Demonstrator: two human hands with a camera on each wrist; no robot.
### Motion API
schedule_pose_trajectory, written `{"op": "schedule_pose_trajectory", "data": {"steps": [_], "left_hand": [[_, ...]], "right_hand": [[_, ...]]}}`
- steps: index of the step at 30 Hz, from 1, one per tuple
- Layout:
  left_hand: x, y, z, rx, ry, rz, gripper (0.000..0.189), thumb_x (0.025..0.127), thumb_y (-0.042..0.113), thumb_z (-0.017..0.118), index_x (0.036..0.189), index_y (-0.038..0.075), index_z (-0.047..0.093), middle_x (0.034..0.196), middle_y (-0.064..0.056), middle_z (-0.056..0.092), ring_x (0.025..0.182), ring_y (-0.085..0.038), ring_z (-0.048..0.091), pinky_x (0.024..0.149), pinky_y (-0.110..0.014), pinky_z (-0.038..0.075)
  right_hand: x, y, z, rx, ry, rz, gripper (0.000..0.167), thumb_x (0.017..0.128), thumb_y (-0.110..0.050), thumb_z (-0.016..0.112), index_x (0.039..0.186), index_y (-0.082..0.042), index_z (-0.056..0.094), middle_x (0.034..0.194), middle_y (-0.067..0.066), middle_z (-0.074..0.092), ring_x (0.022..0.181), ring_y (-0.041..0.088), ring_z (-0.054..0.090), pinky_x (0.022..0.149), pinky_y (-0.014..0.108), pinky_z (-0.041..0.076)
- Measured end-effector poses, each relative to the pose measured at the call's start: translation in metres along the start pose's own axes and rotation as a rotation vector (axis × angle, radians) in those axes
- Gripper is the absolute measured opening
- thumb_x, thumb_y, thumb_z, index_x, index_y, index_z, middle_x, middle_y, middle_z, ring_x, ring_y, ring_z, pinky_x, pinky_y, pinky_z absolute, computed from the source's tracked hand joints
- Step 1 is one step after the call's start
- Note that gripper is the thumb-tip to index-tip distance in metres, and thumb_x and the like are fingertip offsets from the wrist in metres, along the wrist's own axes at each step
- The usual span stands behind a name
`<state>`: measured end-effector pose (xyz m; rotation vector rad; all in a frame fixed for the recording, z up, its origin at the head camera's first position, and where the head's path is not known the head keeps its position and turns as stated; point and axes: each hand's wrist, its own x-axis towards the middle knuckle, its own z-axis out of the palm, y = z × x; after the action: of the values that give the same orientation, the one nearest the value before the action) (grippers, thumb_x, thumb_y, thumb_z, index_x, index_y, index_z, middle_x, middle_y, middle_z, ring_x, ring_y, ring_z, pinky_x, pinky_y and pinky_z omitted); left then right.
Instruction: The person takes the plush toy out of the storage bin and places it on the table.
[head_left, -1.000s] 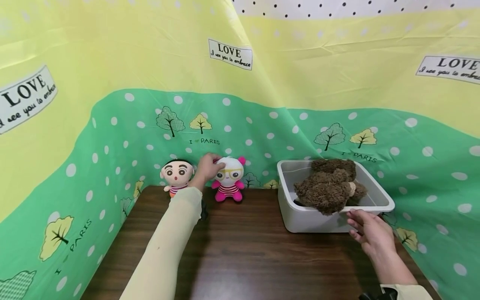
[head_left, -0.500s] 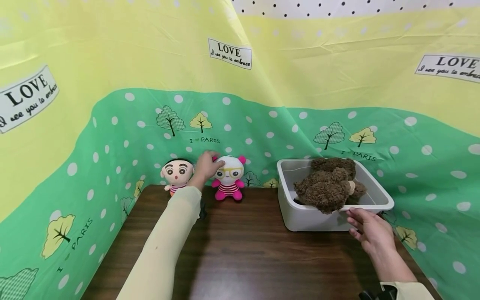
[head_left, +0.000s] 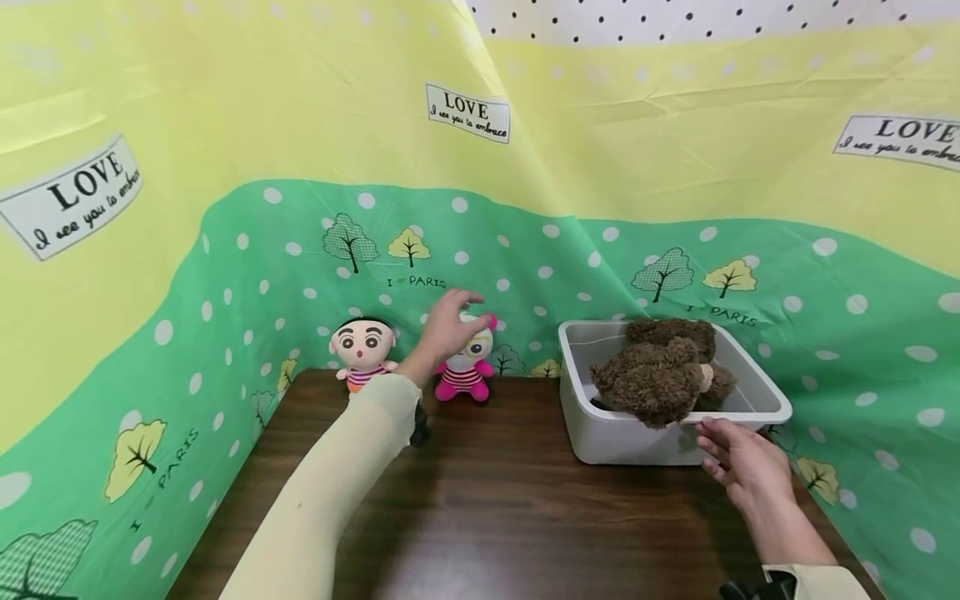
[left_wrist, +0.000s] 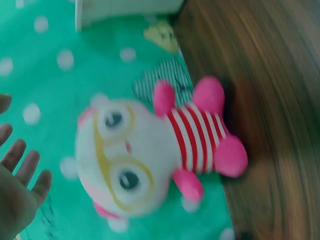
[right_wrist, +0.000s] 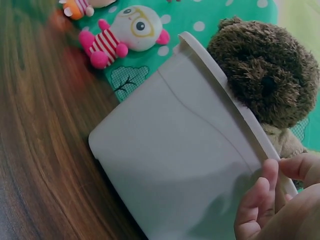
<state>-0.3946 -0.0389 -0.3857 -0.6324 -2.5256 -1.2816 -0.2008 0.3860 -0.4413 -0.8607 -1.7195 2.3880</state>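
- The left hand (head_left: 447, 327) is in front of the head of the pink-and-white doll (head_left: 462, 380), covering part of it in the head view.
- Its fingers are spread and extended; in the left wrist view there is space between them and also a gap between them and the top of the doll's head, so they appear near the doll without gripping it.
- The doll sits upright at the back of the brown table (head_left: 487, 492), its round pink feet forward, with a striped red-and-white body and yellow glasses on its face.
- The right hand (head_left: 750, 467) pinches the front rim of the grey bin (head_left: 630, 442), toward the bin's right corner.
- Its thumb lies over the rim and the curled fingers sit below, against the outer wall; the right wrist view shows the rim between them.
- Brown plush (head_left: 648, 387) fills much of the bin, part of it resting over the front rim, just left of the right hand's fingertips and apart from them.
- The dark-haired doll (head_left: 362, 346) sits to the left of the pink-and-white doll, beyond the left wrist, not touched by the fingers.
- The patterned cloth (head_left: 517, 200) rises behind both dolls and the bin, green below and yellow above.
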Motion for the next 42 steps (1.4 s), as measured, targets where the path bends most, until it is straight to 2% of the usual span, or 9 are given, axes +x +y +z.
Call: {"op": "schedule_pose_trajectory", "data": {"steps": [7,15,19,23,29,31,34,38,42], "left_hand": [[-0.011,0.034,0.041,-0.030,-0.253,0.110,0.051,0.094,0.033,0.076,0.140,0.016,0.061,0.140,-0.003,0.060,0.125,-0.024,0.059,0.102,-0.041,0.051],[-0.026,0.069,0.088,-0.072,-0.382,0.199,0.059,0.091,0.032,0.079,0.144,0.018,0.058,0.140,-0.002,0.060,0.122,-0.018,0.059,0.098,-0.030,0.051],[-0.031,0.082,0.107,-0.130,-0.433,0.196,0.064,0.090,0.032,0.081,0.147,0.019,0.054,0.144,-0.001,0.057,0.126,-0.019,0.058,0.098,-0.032,0.053],[-0.035,0.093,0.120,-0.173,-0.418,0.165,0.065,0.087,0.032,0.084,0.143,0.018,0.055,0.140,-0.001,0.058,0.120,-0.015,0.058,0.095,-0.028,0.053],[-0.045,0.098,0.134,-0.145,-0.239,0.113,0.047,0.085,0.037,0.085,0.117,0.020,0.055,0.114,0.003,0.054,0.099,-0.016,0.054,0.078,-0.019,0.045],[-0.048,0.096,0.135,-0.161,-0.207,0.110,0.042,0.085,0.036,0.085,0.110,0.021,0.054,0.108,0.001,0.054,0.094,-0.016,0.053,0.075,-0.020,0.044],[-0.050,0.095,0.136,-0.167,-0.227,0.125,0.040,0.086,0.035,0.085,0.112,0.022,0.058,0.109,0.004,0.056,0.094,-0.012,0.056,0.076,-0.019,0.047],[-0.053,0.095,0.138,-0.138,-0.289,0.136,0.053,0.087,0.038,0.083,0.133,0.024,0.060,0.130,0.009,0.058,0.114,-0.012,0.060,0.091,-0.022,0.051],[-0.055,0.099,0.142,-0.105,-0.325,0.143,0.069,0.088,0.043,0.081,0.149,0.028,0.052,0.148,0.008,0.052,0.127,-0.011,0.055,0.101,-0.028,0.049]], "right_hand": [[0.003,-0.002,-0.001,0.016,-0.066,0.004,0.028,0.103,-0.024,0.062,0.081,-0.024,0.079,0.080,-0.007,0.078,0.077,0.006,0.076,0.063,0.030,0.061],[0.003,-0.002,0.000,0.001,-0.051,0.006,0.029,0.103,-0.025,0.061,0.080,-0.024,0.078,0.079,-0.006,0.078,0.076,0.006,0.075,0.062,0.030,0.060],[0.003,0.000,-0.001,-0.003,-0.034,0.005,0.028,0.103,-0.026,0.063,0.080,-0.024,0.078,0.079,-0.007,0.078,0.076,0.005,0.075,0.061,0.030,0.059],[0.002,0.001,-0.002,-0.002,-0.033,-0.002,0.025,0.102,-0.027,0.064,0.082,-0.024,0.079,0.080,-0.007,0.078,0.077,0.006,0.075,0.060,0.031,0.059],[0.002,0.003,-0.002,0.003,-0.038,-0.001,0.025,0.102,-0.026,0.065,0.082,-0.024,0.079,0.080,-0.007,0.078,0.076,0.005,0.075,0.059,0.031,0.058],[0.002,0.002,-0.002,0.005,-0.048,-0.002,0.025,0.102,-0.027,0.065,0.082,-0.024,0.079,0.080,-0.008,0.078,0.076,0.005,0.075,0.059,0.030,0.058],[0.001,0.000,-0.002,0.011,-0.062,-0.009,0.025,0.101,-0.026,0.065,0.081,-0.023,0.079,0.080,-0.008,0.078,0.076,0.005,0.075,0.058,0.030,0.058],[0.001,-0.001,-0.003,0.017,-0.076,-0.018,0.025,0.101,-0.025,0.065,0.081,-0.023,0.079,0.080,-0.008,0.078,0.076,0.005,0.075,0.058,0.030,0.058],[0.001,-0.001,-0.003,0.017,-0.085,-0.017,0.025,0.101,-0.025,0.065,0.081,-0.023,0.079,0.081,-0.008,0.078,0.076,0.005,0.075,0.058,0.030,0.058]]}}
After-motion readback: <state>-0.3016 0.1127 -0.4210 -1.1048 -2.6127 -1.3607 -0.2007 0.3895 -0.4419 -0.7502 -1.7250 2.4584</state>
